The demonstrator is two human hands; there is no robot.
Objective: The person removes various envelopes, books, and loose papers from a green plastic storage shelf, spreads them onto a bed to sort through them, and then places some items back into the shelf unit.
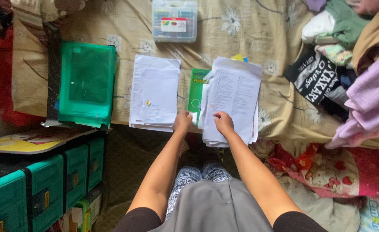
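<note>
My left hand (182,120) rests at the near edge of a green book (196,88), fingers curled on its lower corner. My right hand (223,121) pinches the near left edge of a tall stack of printed white papers (234,96) that partly covers the book. A second pile of white papers (154,91) lies just left of my left hand. All sit on a beige flowered bedsheet (112,25). My arms reach forward from my lap.
A green translucent folder stack (86,83) lies at the left of the bed. A clear plastic case (174,19) sits at the far edge. Heaped clothes (352,64) fill the right side. Green storage drawers (43,184) stand at lower left.
</note>
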